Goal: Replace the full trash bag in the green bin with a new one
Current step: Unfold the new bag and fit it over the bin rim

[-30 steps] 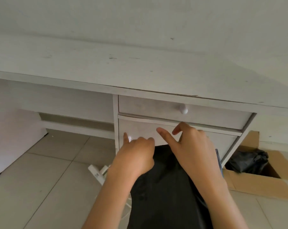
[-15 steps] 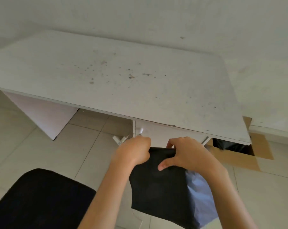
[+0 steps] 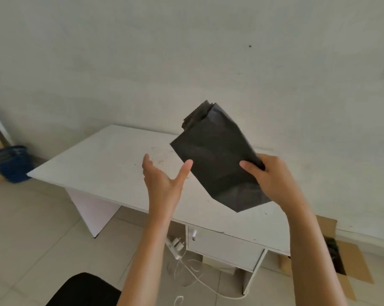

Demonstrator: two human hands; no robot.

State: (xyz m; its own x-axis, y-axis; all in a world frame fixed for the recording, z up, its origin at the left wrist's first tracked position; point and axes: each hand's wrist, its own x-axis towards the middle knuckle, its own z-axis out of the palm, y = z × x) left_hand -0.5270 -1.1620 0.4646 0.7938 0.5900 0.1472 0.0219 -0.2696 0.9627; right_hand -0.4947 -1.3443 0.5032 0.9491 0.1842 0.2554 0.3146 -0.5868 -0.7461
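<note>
A folded black trash bag [image 3: 215, 155] is held up in the air above the white desk [image 3: 102, 164]. My right hand [image 3: 267, 175] grips its right edge, thumb on the front. Just left of the bag my left hand [image 3: 164, 175] is open, palm up, with the thumb close to the bag's lower left edge; I cannot tell if it touches. No green bin is in view.
A blue bin [image 3: 10, 162] stands on the floor far left by the wall. A cardboard box [image 3: 352, 259] with a black bag inside sits right of the desk. A drawer [image 3: 224, 246], a white cable [image 3: 193, 277] and a black seat [image 3: 83, 290] lie below.
Both hands rose from the drawer to above the desk with the bag. The left hand let go and opened; the right hand still holds the bag, which now points upward.
</note>
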